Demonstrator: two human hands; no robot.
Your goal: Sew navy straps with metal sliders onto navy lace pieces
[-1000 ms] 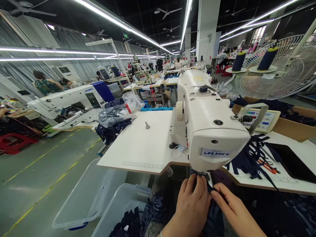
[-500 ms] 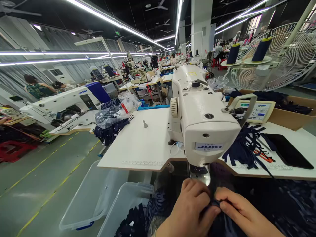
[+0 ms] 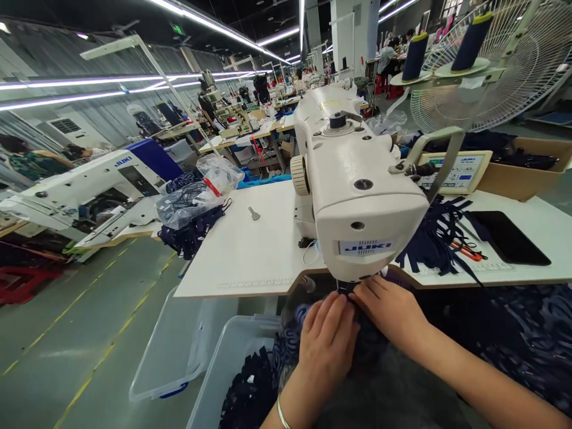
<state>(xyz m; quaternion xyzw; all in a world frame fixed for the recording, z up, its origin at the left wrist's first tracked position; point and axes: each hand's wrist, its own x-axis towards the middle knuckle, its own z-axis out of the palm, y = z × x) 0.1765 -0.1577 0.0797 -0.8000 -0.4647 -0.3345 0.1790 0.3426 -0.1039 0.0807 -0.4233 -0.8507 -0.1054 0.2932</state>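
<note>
A white JUKI sewing machine (image 3: 367, 208) stands in front of me. Under its head, at the needle area, both hands hold a small dark navy fabric piece (image 3: 347, 288). My left hand (image 3: 328, 330) is on the near left side of it, fingers bent and pressed together. From the right, my right hand (image 3: 391, 307) reaches in, its fingertips closed at the fabric just below the machine head. Most of the piece is hidden by my fingers and the machine. Dark fabric also lies below my hands.
Navy strips (image 3: 431, 238), orange-handled snips (image 3: 467, 250) and a black phone (image 3: 512, 237) lie on the right of the white table (image 3: 254, 256). A metal key-like piece (image 3: 254, 213) and bagged cords (image 3: 183, 205) are left. Clear plastic bins (image 3: 214, 357) stand below; one contains dark pieces.
Both hands have moved forward and up with the fabric, from in front of the machine to its needle area. The view has tilted down and shifted.
</note>
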